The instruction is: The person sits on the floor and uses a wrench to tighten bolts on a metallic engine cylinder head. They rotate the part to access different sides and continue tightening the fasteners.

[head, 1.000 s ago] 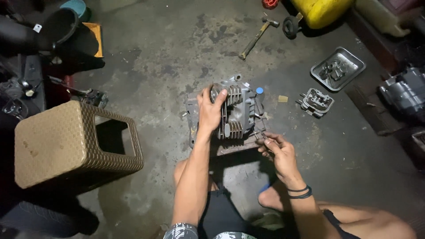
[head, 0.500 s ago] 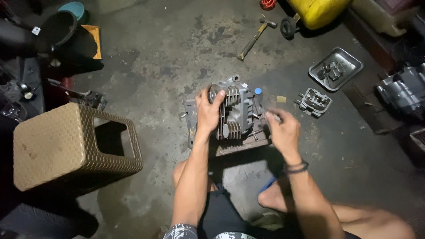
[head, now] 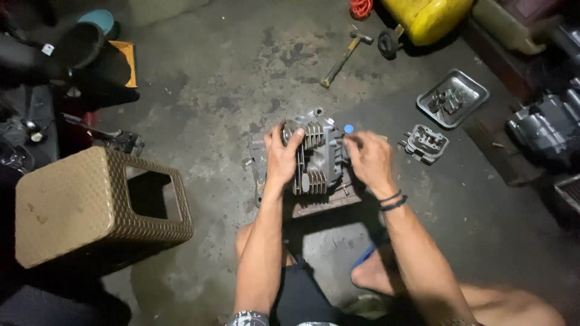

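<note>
A grey metal cylinder head [head: 317, 158] sits on a flat board [head: 314, 202] on the concrete floor [head: 205, 90], just ahead of the person's knees. It is a blocky casting with rows of thin cooling fins running along its top and front, a rounded lug at the upper edge and a dull, oily sheen — no paint, just bare metal.

The left hand [head: 282, 158] grips the head's left side, fingers curled over the top fins and thumb down the near face. The right hand [head: 370, 160] is against the right side, fingers bunched at the upper corner; whether they pinch something small there cannot be told. A small blue cap [head: 348, 128] lies just beyond those fingers.

To the right, near the head, lies a smaller engine cover [head: 426, 143], and beyond it a metal tray [head: 452, 98] with small parts. A hammer [head: 346, 55] lies farther up the floor, a woven stool [head: 90, 205] stands well to the left.
</note>
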